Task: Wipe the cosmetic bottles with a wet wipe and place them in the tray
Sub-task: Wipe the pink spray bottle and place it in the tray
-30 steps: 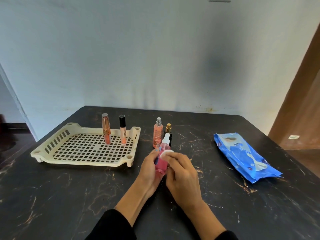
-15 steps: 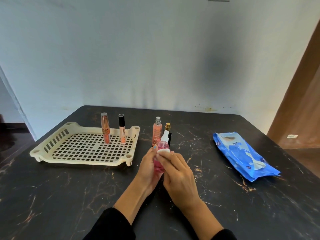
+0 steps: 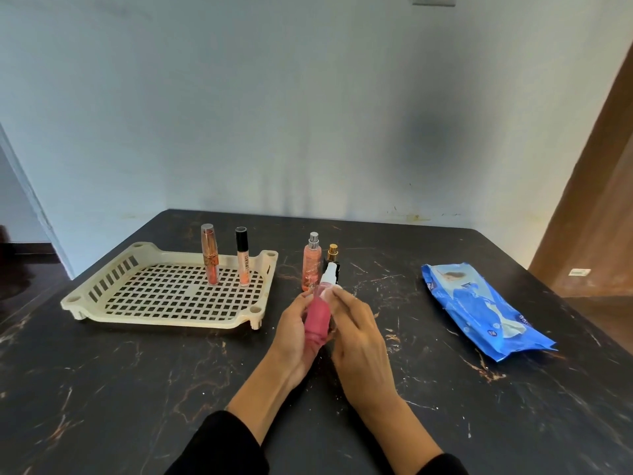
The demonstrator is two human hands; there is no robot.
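**Pink spray bottle held over mid-table, nozzle pointing away**

Nearest the camera, two dark sleeves [image 3: 226, 443] are seen at the lower edge. The left hand [image 3: 294, 334] is wrapped around the base and lower body of the pink bottle [image 3: 318, 317], above the black marbled table [image 3: 137, 389]. The bottle's long axis is tilted away from the wearer, white spray head [image 3: 329, 274] farthest. The right hand [image 3: 359, 341] is closed on a small white wipe [image 3: 329, 294], pressed against the bottle's shoulder.

Bare tabletop is noted in front of both hands and to either side.

Just beyond the hands, a peach spray bottle [image 3: 311, 264] and a dark gold-capped bottle [image 3: 333, 257] are standing upright, close together, outside the tray. To the left, the cream slotted tray [image 3: 102, 296] is lying flat; two tubes, one gold-banded [image 3: 209, 255] and one black-capped [image 3: 242, 257], are standing upright near its far edge, with most of its floor open. Well apart on the right, a blue wipe packet [image 3: 479, 306] is lying flat near the table's edge.
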